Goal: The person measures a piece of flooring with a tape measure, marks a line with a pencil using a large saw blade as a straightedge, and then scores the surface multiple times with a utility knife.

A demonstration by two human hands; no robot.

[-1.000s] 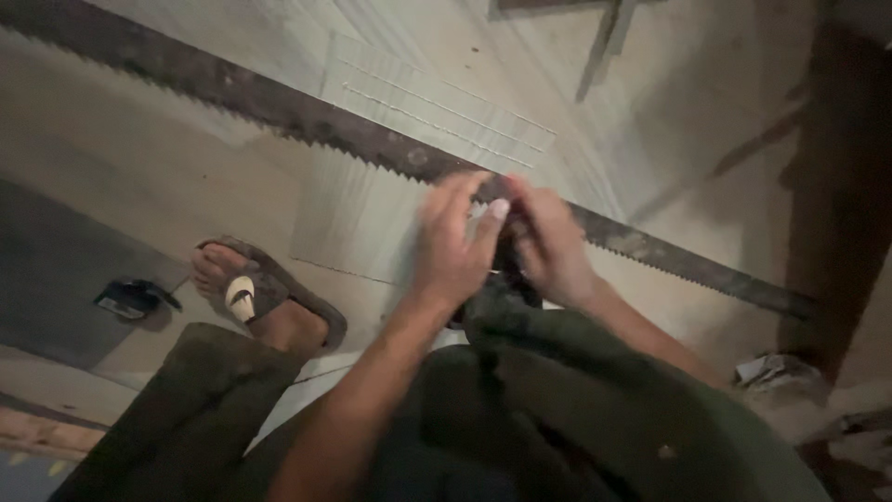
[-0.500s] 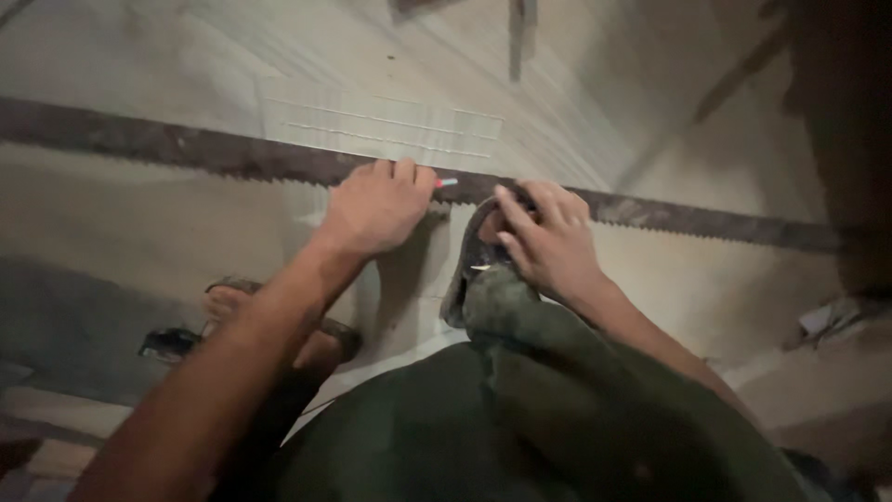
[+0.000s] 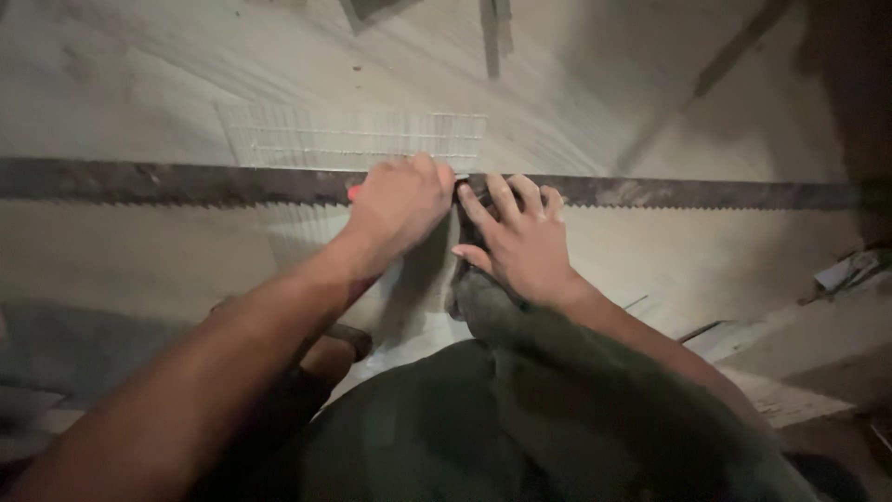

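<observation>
Left hand lies knuckles-up on a long, rusty saw blade, fingers curled down together over the blade's upper edge; a small red thing peeps out at its near side, too hidden to tell what it is or whether the hand grips it. Just beside it, the right hand rests with fingers spread apart and flat, fingertips touching the blade and pinching nothing. That blade runs straight across the view from left edge to right, teeth along its lower edge, lying on a pale wooden board. Just behind the blade, a patch of fine pale grid lines shows on the board. Below the hands, a knee in dark green trousers blocks the near part of the board. At the right edge, scraps of wood lie in shadow.
</observation>
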